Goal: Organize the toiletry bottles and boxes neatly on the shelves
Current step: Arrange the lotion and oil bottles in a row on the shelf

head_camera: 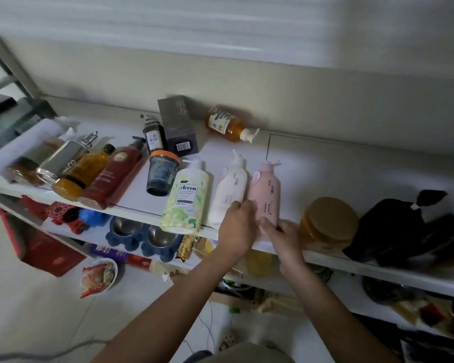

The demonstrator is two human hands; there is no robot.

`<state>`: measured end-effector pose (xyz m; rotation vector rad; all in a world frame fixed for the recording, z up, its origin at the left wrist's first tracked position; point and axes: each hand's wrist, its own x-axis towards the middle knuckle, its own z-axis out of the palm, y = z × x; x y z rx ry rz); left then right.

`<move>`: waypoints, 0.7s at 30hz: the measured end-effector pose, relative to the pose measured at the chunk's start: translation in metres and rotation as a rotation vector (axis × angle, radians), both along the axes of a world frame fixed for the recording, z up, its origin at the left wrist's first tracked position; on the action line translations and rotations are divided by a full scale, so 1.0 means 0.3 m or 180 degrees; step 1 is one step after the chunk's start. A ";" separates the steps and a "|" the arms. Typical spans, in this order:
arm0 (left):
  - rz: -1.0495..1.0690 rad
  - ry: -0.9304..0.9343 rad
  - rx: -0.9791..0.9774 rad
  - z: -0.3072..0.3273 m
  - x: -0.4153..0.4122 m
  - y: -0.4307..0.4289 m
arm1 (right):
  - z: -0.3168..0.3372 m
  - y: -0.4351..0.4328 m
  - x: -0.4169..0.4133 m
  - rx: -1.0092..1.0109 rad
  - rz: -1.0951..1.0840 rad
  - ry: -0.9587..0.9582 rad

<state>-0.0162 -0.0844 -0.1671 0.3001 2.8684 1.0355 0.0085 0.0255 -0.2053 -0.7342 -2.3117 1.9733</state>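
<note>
On the white top shelf [325, 174] stand a green Aceen pump bottle [186, 197], a white pump bottle [230, 189] and a pink pump bottle [265, 192] side by side. My left hand [237, 227] holds the base of the white bottle, fingers also against the pink one. My right hand [281, 235] grips the pink bottle's base. An amber pump bottle [227, 124] lies on its side at the back. A dark box [177, 127] stands behind a dark bottle [154, 134].
At the shelf's left stand a red bottle [116, 176], an amber bottle [83, 171], a silver bottle [63, 158] and an orange-lidded jar [161, 172]. Right of my hands sit a gold-lidded jar [329, 222] and black fabric [404, 231]. Lower shelves hold pet bowls [144, 238] and clutter.
</note>
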 end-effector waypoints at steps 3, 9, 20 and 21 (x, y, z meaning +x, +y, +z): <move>-0.0267 -0.0199 -0.0408 0.022 -0.011 0.000 | 0.015 0.005 -0.022 -0.0287 0.0021 -0.0413; -0.0077 -0.1232 0.0051 0.011 -0.043 0.022 | 0.024 0.015 -0.036 -0.0688 -0.0161 -0.0642; 0.0111 -0.0879 0.0994 -0.082 -0.014 -0.024 | 0.023 0.034 -0.008 -0.1254 -0.0082 -0.0375; 0.0100 -0.0839 0.1107 -0.090 -0.009 -0.024 | 0.023 0.038 0.003 -0.1295 -0.0023 -0.0299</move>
